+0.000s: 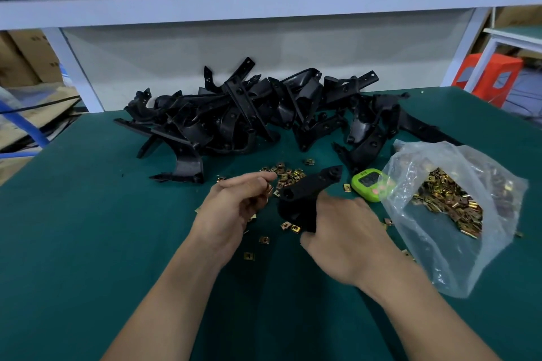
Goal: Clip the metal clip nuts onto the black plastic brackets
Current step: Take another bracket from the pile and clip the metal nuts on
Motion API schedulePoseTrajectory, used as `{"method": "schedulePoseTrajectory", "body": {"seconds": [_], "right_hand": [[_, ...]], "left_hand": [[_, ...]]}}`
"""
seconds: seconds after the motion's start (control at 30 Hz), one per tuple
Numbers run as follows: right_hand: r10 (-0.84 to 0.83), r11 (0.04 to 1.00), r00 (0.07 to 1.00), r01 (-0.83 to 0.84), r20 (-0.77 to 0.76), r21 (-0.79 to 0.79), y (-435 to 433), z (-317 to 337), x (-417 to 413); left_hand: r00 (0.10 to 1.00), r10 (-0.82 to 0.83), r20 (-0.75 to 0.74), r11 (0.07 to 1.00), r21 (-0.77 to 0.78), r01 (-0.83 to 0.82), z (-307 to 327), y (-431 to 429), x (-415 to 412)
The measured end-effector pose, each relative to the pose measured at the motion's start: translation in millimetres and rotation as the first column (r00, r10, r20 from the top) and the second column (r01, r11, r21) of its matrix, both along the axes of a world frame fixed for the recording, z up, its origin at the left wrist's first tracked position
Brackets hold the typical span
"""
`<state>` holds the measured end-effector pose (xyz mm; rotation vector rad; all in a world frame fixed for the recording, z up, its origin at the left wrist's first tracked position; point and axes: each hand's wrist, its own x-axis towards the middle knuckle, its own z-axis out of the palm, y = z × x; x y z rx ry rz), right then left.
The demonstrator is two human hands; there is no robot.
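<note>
- Table (73, 243): covered with a dark green mat; all parts below lie on it.
- Pile of brackets (240, 114): black plastic, heaped in a tangle across the far side of the table, from left of centre to the right.
- Left hand (234, 208): raised over the mat near the centre, fingers curled inward. It pinches a single clip nut (269, 189) at the fingertips, just left of the held bracket.
- Loose clip nuts (286, 174): gold-coloured metal, clustered just beyond the left hand's fingertips. More lie scattered on the mat under and between both hands.
- Bracket (308, 193): one black part, tilted, with its pointed end up and to the right. Its lower end sits in the right hand.
- Right hand (346, 237): back of hand toward the camera, thumb and fingers wrapped round the bracket's lower end.
- Timer (368, 184): small, green, lying just beside the bag.
- Bag (434, 258): clear plastic, mouth open, holding a large mass of clip nuts, at the table's right side.
</note>
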<state>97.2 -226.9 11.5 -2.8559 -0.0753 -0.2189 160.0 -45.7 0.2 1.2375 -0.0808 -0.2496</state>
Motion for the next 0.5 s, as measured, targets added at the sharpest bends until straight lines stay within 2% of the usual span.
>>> {"method": "schedulePoseTrajectory", "body": {"seconds": [0.07,0.33,0.5], "right_hand": [[0.019,0.997,1.0,-0.019,0.007,0.073,3.9,-1.4,-1.5],[0.062,0.985,0.996,-0.05,0.067,-0.167,-2.2,-7.7,5.4],[0.096,0.988,0.993,-0.086,0.073,-0.124,-4.1,-11.5,8.4]], "left_hand": [[1.0,-0.004,-0.02,1.0,-0.002,0.004,-0.1,0.1,0.8],[0.998,-0.052,-0.022,0.999,-0.002,0.052,2.4,-0.5,-1.7],[0.996,-0.073,-0.052,0.997,-0.006,0.073,4.2,-0.2,-3.2]]}}
